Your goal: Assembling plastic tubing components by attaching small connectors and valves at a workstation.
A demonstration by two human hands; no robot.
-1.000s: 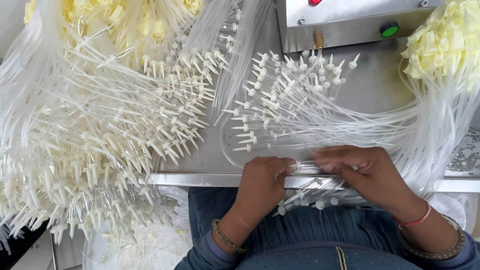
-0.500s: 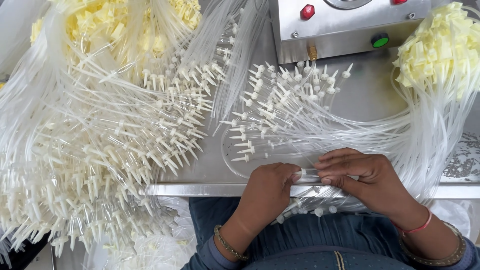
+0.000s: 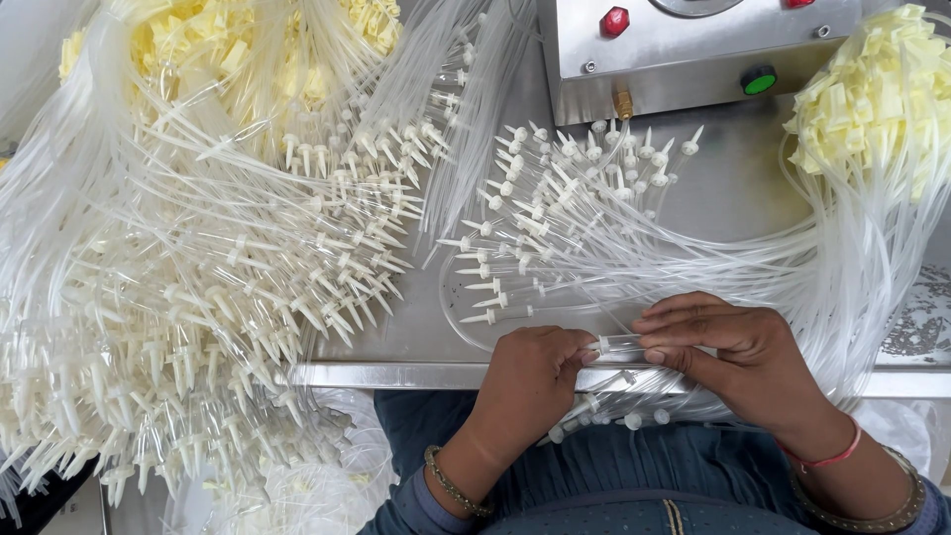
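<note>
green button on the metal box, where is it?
Head view, upper right: the green button sits on the metal box, right of the red button, left of the yellow clips.

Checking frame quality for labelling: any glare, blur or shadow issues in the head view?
Head view: even, soft light, no hard shadows; both hands, left and right, are sharp. Mild glare on the steel box and table edge. The clear tubes wash out pale and merge at left, and the edges bow slightly.
</note>
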